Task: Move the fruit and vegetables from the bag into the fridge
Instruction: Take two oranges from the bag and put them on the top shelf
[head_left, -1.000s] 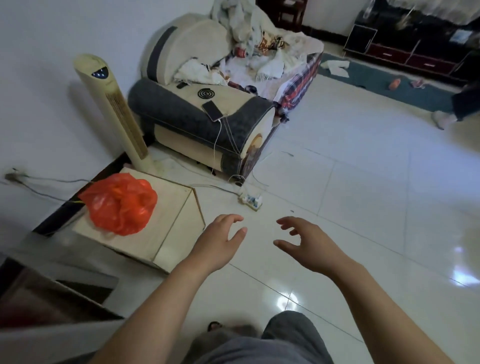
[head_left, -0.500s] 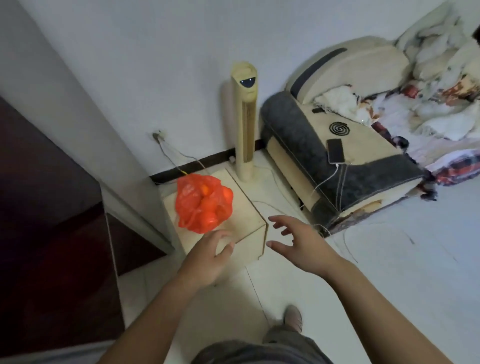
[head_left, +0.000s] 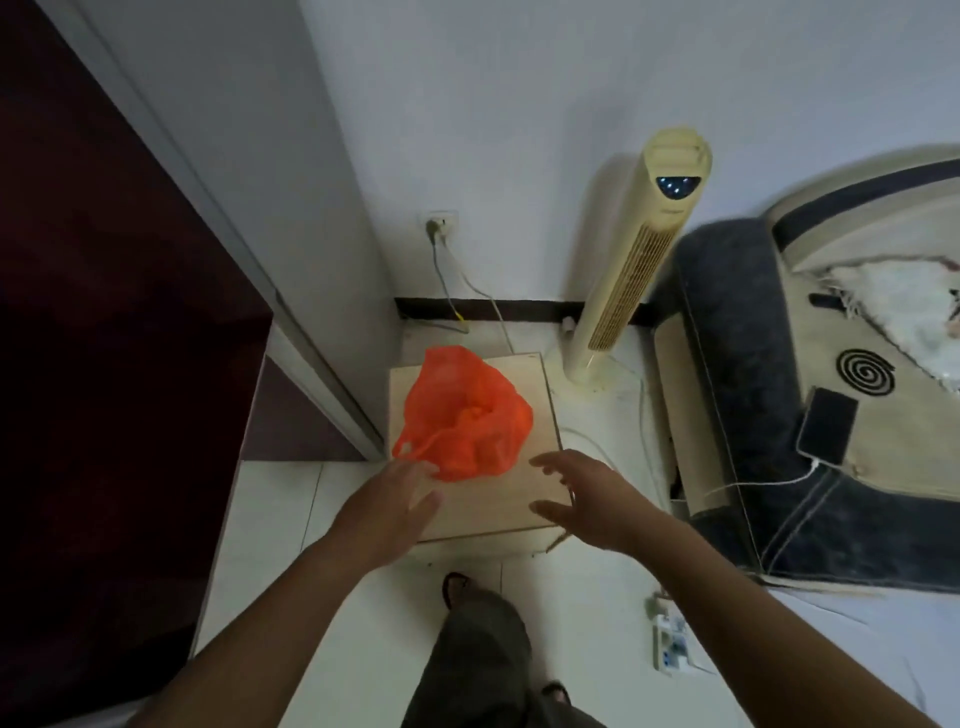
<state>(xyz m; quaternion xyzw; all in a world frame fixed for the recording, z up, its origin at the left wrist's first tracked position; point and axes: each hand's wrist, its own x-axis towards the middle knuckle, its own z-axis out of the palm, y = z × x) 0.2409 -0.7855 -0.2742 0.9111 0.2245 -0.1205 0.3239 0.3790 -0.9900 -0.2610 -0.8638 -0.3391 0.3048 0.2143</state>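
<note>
Two bare hands reach out over a low, pale wooden box (head_left: 488, 512) standing on the white tiled floor (head_left: 358, 623). An orange, thin plastic bag (head_left: 462, 415) sits on the far left part of the box top, slumped, with rounded orange shapes dimly showing through it. The left hand (head_left: 387, 506) is open with fingers straight, its tips at the bag's near left edge by a handle loop; whether they touch it I cannot tell. The right hand (head_left: 587, 493) is spread with loosely curved fingers over the box's near right corner, apart from the bag and holding nothing. Left of the box stands the dark maroon fridge with a grey side panel (head_left: 270, 171). A cream tower fan (head_left: 639, 270) stands far right of the box, beside a grey and beige sofa armrest (head_left: 727, 364) where a black phone (head_left: 826, 428) lies.
</note>
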